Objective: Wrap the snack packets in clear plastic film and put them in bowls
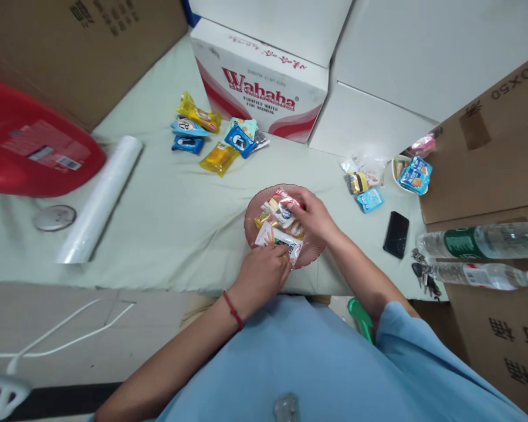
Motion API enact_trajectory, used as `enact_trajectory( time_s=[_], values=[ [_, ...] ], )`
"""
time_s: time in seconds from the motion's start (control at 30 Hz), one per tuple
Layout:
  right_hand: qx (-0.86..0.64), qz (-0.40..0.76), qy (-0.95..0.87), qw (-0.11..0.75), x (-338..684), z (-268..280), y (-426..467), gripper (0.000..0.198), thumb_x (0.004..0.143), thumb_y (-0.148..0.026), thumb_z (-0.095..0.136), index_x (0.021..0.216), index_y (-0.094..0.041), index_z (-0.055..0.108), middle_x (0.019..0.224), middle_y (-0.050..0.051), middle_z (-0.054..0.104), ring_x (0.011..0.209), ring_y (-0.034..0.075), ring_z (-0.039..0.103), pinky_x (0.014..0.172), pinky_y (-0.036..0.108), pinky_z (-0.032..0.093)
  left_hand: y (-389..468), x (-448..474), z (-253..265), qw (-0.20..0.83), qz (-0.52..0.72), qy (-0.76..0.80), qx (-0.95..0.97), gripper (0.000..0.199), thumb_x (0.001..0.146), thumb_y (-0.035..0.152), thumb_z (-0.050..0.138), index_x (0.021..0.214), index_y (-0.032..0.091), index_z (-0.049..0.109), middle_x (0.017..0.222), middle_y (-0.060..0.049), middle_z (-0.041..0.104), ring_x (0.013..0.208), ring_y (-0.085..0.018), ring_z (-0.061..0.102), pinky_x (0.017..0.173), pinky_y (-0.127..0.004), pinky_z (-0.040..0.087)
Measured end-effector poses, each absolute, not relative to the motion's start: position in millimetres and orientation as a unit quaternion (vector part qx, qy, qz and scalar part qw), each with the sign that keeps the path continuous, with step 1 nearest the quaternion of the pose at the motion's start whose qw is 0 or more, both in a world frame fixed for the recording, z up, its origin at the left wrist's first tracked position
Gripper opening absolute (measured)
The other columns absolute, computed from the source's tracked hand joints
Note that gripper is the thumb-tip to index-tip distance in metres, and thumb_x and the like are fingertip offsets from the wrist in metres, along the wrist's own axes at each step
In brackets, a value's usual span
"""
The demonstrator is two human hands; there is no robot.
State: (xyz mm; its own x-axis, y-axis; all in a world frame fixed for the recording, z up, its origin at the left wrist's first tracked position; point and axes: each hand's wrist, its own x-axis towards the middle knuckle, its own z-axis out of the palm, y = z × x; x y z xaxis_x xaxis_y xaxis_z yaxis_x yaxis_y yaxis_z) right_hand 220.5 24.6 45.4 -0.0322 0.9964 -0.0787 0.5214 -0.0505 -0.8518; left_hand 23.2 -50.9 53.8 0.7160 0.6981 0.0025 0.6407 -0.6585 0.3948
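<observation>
A pinkish, clear scalloped plate lies near the table's front edge with several snack packets on it. My right hand is closed on a red and white snack packet over the plate's far half. At the near side, my left hand rests against a white snack packet with dark print. Its fingertips are partly hidden, so I cannot tell whether it grips that packet or only touches it. A yellow packet shows between these two.
Behind the plate lie several yellow and blue snack packets, before a Wahaha carton. To the right are more packets, a small white bowl, a phone, keys and plastic bottles. A plastic roll and red container stand left.
</observation>
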Motion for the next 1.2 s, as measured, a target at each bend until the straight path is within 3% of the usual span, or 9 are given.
enact_trajectory(
  time_s=[0.13, 0.3, 0.43, 0.5, 0.7, 0.8, 0.93, 1.03, 1.2],
  values=[
    [-0.680, 0.236, -0.671, 0.178, 205.0, 40.1, 36.1, 0.035, 0.105, -0.028, 0.050, 0.133, -0.019, 0.069, 0.125, 0.013, 0.077, 0.115, 0.028, 0.070, 0.104, 0.041, 0.052, -52.7, 21.8, 52.3, 0.195, 0.081, 0.380, 0.900, 0.023, 0.104, 0.025, 0.059, 0.093, 0.017, 0.078, 0.108, -0.009, 0.082, 0.096, -0.024, 0.076, 0.080, -0.037, 0.055],
    [-0.681, 0.160, -0.702, 0.135, 210.7, 40.6, 37.8, 0.038, 0.107, -0.025, 0.045, 0.137, -0.019, 0.068, 0.130, 0.013, 0.073, 0.121, 0.028, 0.065, 0.108, 0.040, 0.049, -53.3, 20.1, 49.0, 0.193, 0.083, 0.375, 0.903, 0.025, 0.105, 0.028, 0.057, 0.103, 0.014, 0.078, 0.110, -0.011, 0.082, 0.094, -0.026, 0.077, 0.081, -0.041, 0.058],
    [-0.697, 0.118, -0.703, 0.076, 207.8, 42.1, 28.6, 0.041, 0.109, -0.031, 0.043, 0.142, -0.025, 0.066, 0.130, 0.015, 0.070, 0.121, 0.032, 0.059, 0.100, 0.044, 0.052, -47.8, 20.7, 49.3, 0.190, 0.128, 0.355, 0.906, 0.025, 0.105, 0.026, 0.057, 0.097, 0.015, 0.077, 0.107, -0.011, 0.081, 0.097, -0.025, 0.076, 0.081, -0.039, 0.060],
    [-0.694, 0.106, -0.703, 0.112, 213.6, 43.5, 24.5, 0.040, 0.109, -0.035, 0.045, 0.140, -0.025, 0.067, 0.135, 0.015, 0.067, 0.124, 0.032, 0.056, 0.099, 0.042, 0.053, -41.7, 21.0, 50.6, 0.181, 0.184, 0.344, 0.903, 0.027, 0.105, 0.026, 0.055, 0.095, 0.016, 0.077, 0.111, -0.012, 0.080, 0.106, -0.026, 0.074, 0.089, -0.040, 0.061],
    [-0.779, 0.049, -0.495, 0.381, 321.9, 28.6, 15.3, 0.048, 0.107, -0.049, 0.045, 0.137, -0.016, 0.063, 0.126, 0.016, 0.068, 0.110, 0.026, 0.065, 0.103, 0.040, 0.050, -23.2, 9.3, 48.3, 0.152, 0.290, 0.378, 0.866, 0.027, 0.106, 0.029, 0.052, 0.117, 0.018, 0.075, 0.128, -0.012, 0.077, 0.127, -0.030, 0.067, 0.106, -0.051, 0.058],
    [-0.906, 0.026, -0.297, 0.300, 394.5, 13.1, 3.7, 0.050, 0.104, -0.045, 0.047, 0.130, -0.007, 0.066, 0.123, 0.024, 0.068, 0.120, 0.032, 0.063, 0.110, 0.045, 0.046, -21.9, -3.4, 41.9, 0.150, 0.334, 0.408, 0.836, 0.023, 0.105, 0.025, 0.054, 0.113, 0.019, 0.075, 0.125, -0.012, 0.077, 0.129, -0.029, 0.066, 0.108, -0.051, 0.056],
    [-0.963, 0.071, -0.178, 0.188, 442.0, -3.1, -3.0, 0.054, 0.097, -0.054, 0.056, 0.119, -0.006, 0.071, 0.140, 0.034, 0.057, 0.135, 0.044, 0.052, 0.115, 0.056, 0.041, -24.8, -16.3, 34.3, 0.139, 0.384, 0.429, 0.806, 0.019, 0.103, 0.021, 0.057, 0.109, 0.019, 0.075, 0.118, -0.011, 0.079, 0.123, -0.026, 0.068, 0.110, -0.049, 0.056],
    [-0.950, 0.061, -0.189, 0.241, 443.3, -11.4, 10.2, 0.046, 0.084, -0.052, 0.073, 0.104, -0.011, 0.072, 0.136, 0.031, 0.059, 0.137, 0.044, 0.048, 0.117, 0.056, 0.039, -26.1, -18.1, 32.4, 0.139, 0.386, 0.436, 0.801, 0.017, 0.103, 0.022, 0.057, 0.106, 0.020, 0.075, 0.117, -0.010, 0.079, 0.121, -0.026, 0.068, 0.108, -0.048, 0.056],
    [-0.914, 0.051, -0.168, 0.365, 429.2, -19.5, 24.7, 0.032, 0.079, -0.032, 0.074, 0.104, -0.013, 0.066, 0.110, 0.017, 0.071, 0.109, 0.031, 0.066, 0.101, 0.045, 0.053, -29.0, -18.4, 32.4, 0.140, 0.380, 0.431, 0.806, 0.017, 0.102, 0.021, 0.058, 0.107, 0.021, 0.074, 0.116, -0.009, 0.079, 0.123, -0.026, 0.068, 0.108, -0.048, 0.056]
  ],
)
